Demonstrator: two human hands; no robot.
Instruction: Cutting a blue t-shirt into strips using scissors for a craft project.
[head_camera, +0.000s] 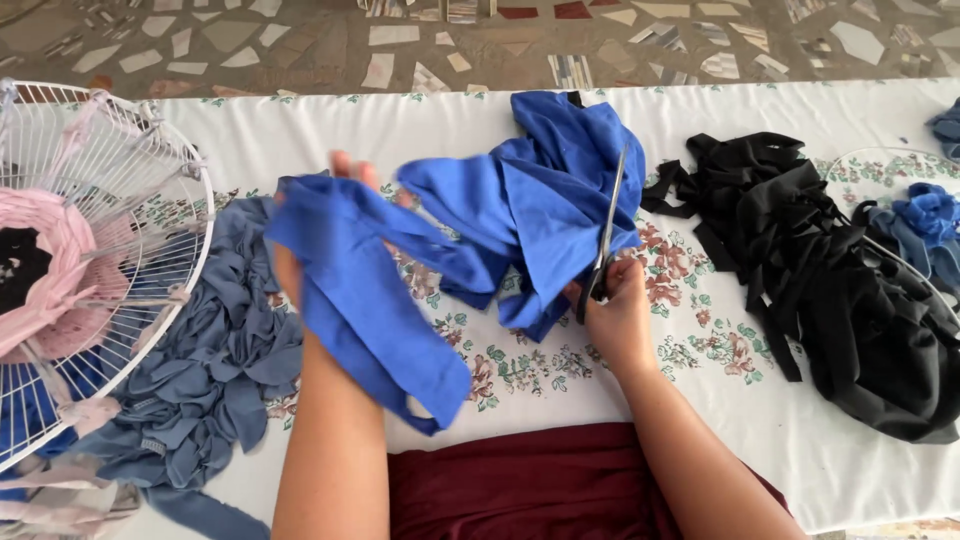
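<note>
Two hands worked mid-table: the left hand (318, 215), fingers curled under and mostly hidden, held up a strip of the blue cloth (500, 215); the right hand (615, 310), fingers closed through the handles, drove scissors (606, 235) into it. A black cloth pile (850, 290) lay right.

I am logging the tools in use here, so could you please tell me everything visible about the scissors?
The scissors have long, dark metal blades and look slightly open, pointing up and away from the person. The right hand grips the handles, which it mostly hides. The blades run into the bright blue fabric, which the left hand holds up above the floral tablecloth.
</note>
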